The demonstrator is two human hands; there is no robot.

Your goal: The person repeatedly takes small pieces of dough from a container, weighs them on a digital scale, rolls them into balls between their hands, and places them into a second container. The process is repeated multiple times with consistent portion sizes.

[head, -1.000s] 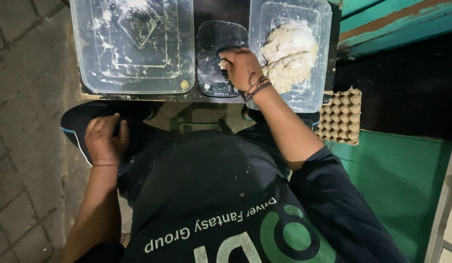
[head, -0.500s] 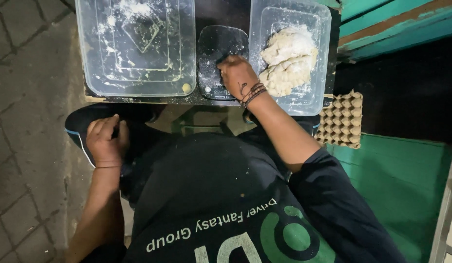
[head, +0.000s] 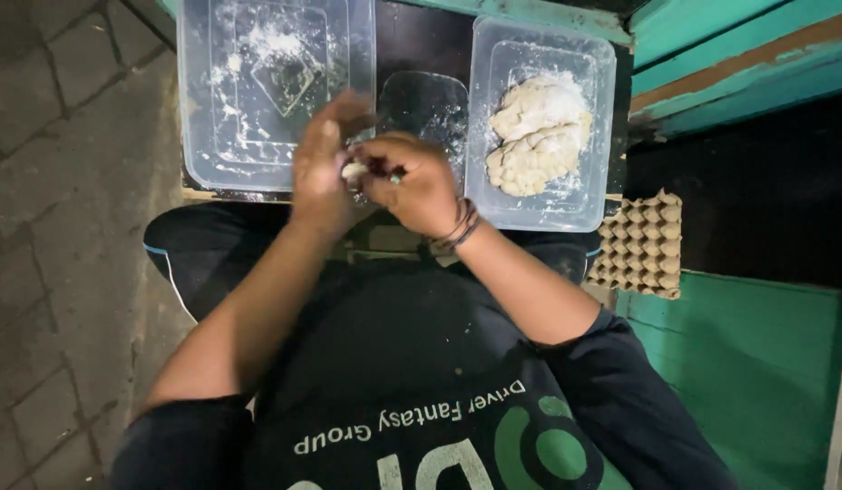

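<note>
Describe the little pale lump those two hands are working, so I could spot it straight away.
Find the two clear plastic tubs on the dark table. Below the gap between them, the left hand and right hand meet. The small dough piece is pinched between them, far smaller than the dough mound in the right tub.

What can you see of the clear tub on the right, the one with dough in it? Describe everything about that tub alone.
The right tub is a rectangular container of clear plastic with rounded corners and no lid. It sits flat on the dark surface, beside a small dark tray. White flour dusts its floor and walls. A pale, lumpy mass of dough lies inside it. Neither hand touches it.
</note>
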